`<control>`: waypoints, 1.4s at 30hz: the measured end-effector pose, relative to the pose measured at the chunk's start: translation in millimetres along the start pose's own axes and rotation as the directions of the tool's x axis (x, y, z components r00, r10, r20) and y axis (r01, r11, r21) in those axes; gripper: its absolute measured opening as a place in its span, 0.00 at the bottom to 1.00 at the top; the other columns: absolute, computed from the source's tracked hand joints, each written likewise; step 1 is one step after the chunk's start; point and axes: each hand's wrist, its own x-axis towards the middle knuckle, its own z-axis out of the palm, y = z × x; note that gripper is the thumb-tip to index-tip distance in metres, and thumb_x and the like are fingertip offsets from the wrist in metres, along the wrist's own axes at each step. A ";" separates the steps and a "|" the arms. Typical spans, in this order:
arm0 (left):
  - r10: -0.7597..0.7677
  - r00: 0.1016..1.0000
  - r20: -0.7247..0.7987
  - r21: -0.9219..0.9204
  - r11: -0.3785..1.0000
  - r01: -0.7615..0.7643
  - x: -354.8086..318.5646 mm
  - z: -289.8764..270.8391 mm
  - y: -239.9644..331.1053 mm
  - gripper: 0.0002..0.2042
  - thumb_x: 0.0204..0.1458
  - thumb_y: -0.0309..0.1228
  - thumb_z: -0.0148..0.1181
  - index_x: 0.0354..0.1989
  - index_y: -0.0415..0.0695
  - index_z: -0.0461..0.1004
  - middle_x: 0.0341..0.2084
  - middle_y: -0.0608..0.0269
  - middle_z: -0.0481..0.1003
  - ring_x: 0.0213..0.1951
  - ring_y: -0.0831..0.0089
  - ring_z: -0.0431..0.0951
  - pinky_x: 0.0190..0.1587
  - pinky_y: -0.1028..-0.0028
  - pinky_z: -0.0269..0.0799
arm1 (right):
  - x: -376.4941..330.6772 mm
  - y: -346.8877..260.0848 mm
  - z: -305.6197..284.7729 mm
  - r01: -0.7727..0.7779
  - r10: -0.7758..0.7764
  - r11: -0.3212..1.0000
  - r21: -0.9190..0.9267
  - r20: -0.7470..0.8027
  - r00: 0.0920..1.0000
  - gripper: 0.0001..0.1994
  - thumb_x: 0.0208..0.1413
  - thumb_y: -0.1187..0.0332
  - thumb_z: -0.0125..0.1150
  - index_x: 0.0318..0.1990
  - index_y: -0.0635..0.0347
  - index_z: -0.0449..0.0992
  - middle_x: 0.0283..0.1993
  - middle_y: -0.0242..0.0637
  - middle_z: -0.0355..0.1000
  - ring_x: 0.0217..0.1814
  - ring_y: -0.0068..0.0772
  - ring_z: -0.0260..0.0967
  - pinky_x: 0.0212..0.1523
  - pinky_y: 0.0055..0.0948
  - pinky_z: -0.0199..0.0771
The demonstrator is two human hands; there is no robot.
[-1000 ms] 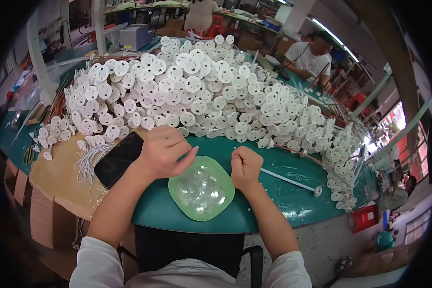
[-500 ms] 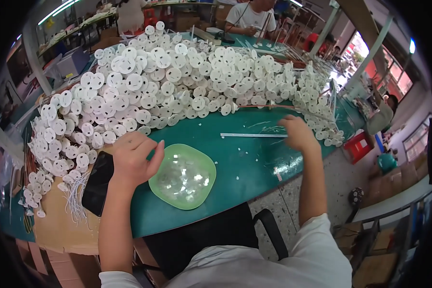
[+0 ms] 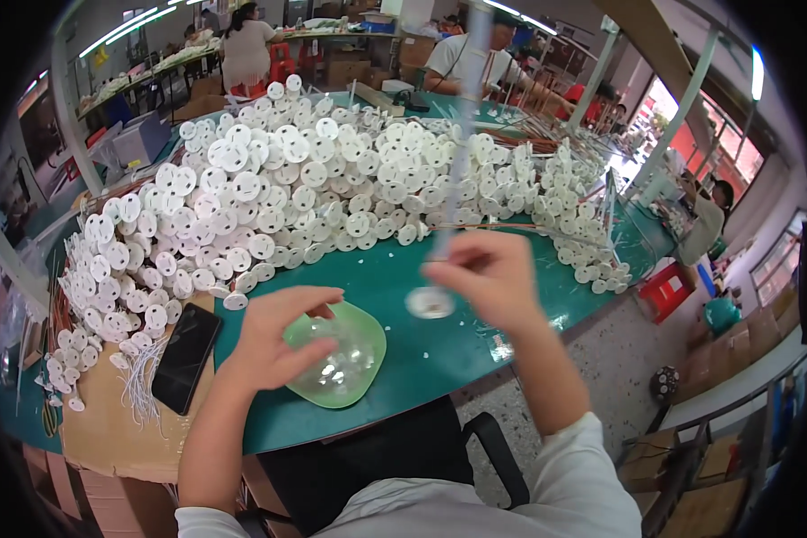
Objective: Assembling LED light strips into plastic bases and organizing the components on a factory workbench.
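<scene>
In my right hand (image 3: 489,278), thumb and fingers are pinched on a long thin white rod (image 3: 462,152), held upright and blurred by motion. At its lower end, just below the fingers, sits a round white disc (image 3: 430,303) above the table. My left hand (image 3: 282,336) reaches over the left side of a green bowl (image 3: 374,381), thumb and fingers apart, with nothing visible in them. Small clear, shiny pieces (image 3: 345,359) lie in the bowl. Whether the left fingertips touch them I cannot tell.
A big heap of white disc-ended rods (image 3: 278,184) spans the back and left of the green table (image 3: 332,430). A black phone (image 3: 186,359) and white strings (image 3: 141,386) lie on cardboard (image 3: 108,439) at the left. A chair (image 3: 493,457) stands at the near edge. People work farther back.
My right hand has moved left and lifted the white rod from lying flat to upright. My left hand has shifted over the bowl, its fingers spreading. The view has shifted slightly.
</scene>
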 end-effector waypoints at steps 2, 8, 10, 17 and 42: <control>-0.092 0.978 0.186 -0.223 0.966 0.133 -2.4 6.3 4.9 0.22 0.48 0.34 0.61 0.51 0.37 0.70 0.39 0.54 0.78 0.40 0.63 0.79 0.44 0.68 0.73 | 14.2 -8.7 41.0 0.019 -0.031 0.994 0.106 0.114 0.993 0.06 0.46 0.78 0.70 0.32 0.67 0.80 0.28 0.33 0.77 0.30 0.18 0.74 0.31 0.18 0.73; -0.251 0.951 0.181 -0.412 0.858 0.305 -14.4 10.7 -13.3 0.22 0.57 0.41 0.52 0.53 0.35 0.67 0.39 0.55 0.77 0.39 0.67 0.77 0.48 0.70 0.69 | 40.9 -9.7 103.3 -0.214 0.119 0.897 0.386 0.255 0.960 0.10 0.50 0.76 0.68 0.39 0.68 0.75 0.28 0.34 0.77 0.23 0.17 0.71 0.18 0.17 0.69; -0.169 0.973 0.158 -0.515 0.826 0.227 -7.8 10.7 -11.0 0.21 0.62 0.44 0.47 0.51 0.36 0.67 0.35 0.60 0.76 0.37 0.70 0.76 0.47 0.70 0.69 | 43.4 -3.2 105.2 -0.214 0.115 0.890 0.403 0.257 0.960 0.10 0.50 0.76 0.68 0.39 0.68 0.75 0.27 0.33 0.76 0.22 0.17 0.71 0.18 0.18 0.69; -0.437 0.891 0.123 -0.662 0.633 0.402 -17.7 7.2 -29.0 0.23 0.66 0.48 0.38 0.48 0.37 0.68 0.30 0.62 0.73 0.31 0.74 0.72 0.41 0.73 0.69 | 39.3 27.4 121.4 0.328 -0.302 0.931 0.159 -0.168 0.938 0.13 0.47 0.81 0.64 0.43 0.68 0.76 0.39 0.39 0.75 0.39 0.26 0.73 0.36 0.21 0.75; -0.386 0.919 0.085 -0.465 0.800 0.379 -11.8 -1.9 -18.3 0.20 0.64 0.42 0.47 0.54 0.39 0.69 0.47 0.62 0.70 0.45 0.75 0.71 0.46 0.73 0.69 | 30.5 44.4 112.6 0.815 -0.817 0.543 -0.203 0.094 0.568 0.13 0.39 0.86 0.67 0.36 0.67 0.80 0.32 0.42 0.77 0.30 0.33 0.74 0.29 0.23 0.73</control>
